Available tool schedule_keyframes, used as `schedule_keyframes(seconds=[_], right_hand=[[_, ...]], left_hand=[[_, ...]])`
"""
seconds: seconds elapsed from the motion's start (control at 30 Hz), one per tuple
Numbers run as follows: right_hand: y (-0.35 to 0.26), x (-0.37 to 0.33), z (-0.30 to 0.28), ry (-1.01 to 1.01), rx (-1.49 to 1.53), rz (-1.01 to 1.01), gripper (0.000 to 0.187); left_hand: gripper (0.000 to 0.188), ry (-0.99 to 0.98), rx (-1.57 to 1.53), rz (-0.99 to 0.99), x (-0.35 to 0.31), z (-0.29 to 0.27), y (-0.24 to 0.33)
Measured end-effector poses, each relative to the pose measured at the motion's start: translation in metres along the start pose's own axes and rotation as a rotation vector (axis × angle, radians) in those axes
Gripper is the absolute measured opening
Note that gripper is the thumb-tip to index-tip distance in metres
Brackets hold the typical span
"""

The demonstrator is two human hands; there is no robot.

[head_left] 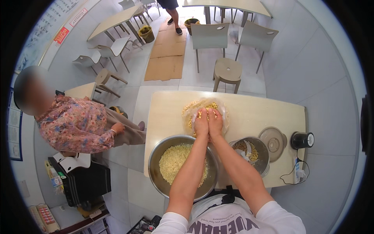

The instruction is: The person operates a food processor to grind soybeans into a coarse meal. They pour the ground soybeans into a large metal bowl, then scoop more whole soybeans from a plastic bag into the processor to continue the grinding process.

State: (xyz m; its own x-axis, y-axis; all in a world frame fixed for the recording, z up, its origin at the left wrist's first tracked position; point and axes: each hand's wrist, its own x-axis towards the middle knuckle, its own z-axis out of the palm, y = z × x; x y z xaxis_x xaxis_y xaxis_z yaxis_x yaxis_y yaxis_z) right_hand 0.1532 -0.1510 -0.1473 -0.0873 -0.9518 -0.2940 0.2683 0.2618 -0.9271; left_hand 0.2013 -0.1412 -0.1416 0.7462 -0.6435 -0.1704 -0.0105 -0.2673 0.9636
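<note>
My left hand (pixel 201 124) and my right hand (pixel 215 123) are side by side, cupped over a clear plastic bag (pixel 224 107). A heap of yellow bean-like kernels (pixel 202 114) rests in them, and more kernels lie in the bag around my fingers. Below my left forearm stands a wide steel bowl (pixel 156 156) with pale yellow chopped bits (pixel 173 160) in it. To the right of my right forearm sits a steel chopper bowl (pixel 263 150). Inside it are a pale blade (pixel 246 150) and some kernels (pixel 253 152).
A round translucent lid (pixel 270 142) lies on the table (pixel 171 101) beside the chopper bowl. Farther right are a black motor head (pixel 302 139) and a power strip (pixel 298 171) with a cord. A person (pixel 74 121) stands at the left; another's legs (pixel 174 17) show far off. A stool (pixel 228 71) stands beyond the table.
</note>
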Motion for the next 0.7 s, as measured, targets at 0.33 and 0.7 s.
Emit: schedule_keyframes(seconds=[0.33, 0.7], right_hand=[[-0.076, -0.037, 0.002, -0.025, 0.110, -0.202, 0.027], [-0.140, -0.125, -0.132, 0.149, 0.146, -0.205, 0.024]], left_hand=[[0.026, 0.003, -0.092, 0.320, -0.025, -0.017, 0.062], [0.024, -0.242, -0.073, 0.280, -0.197, 0.001, 0.104]])
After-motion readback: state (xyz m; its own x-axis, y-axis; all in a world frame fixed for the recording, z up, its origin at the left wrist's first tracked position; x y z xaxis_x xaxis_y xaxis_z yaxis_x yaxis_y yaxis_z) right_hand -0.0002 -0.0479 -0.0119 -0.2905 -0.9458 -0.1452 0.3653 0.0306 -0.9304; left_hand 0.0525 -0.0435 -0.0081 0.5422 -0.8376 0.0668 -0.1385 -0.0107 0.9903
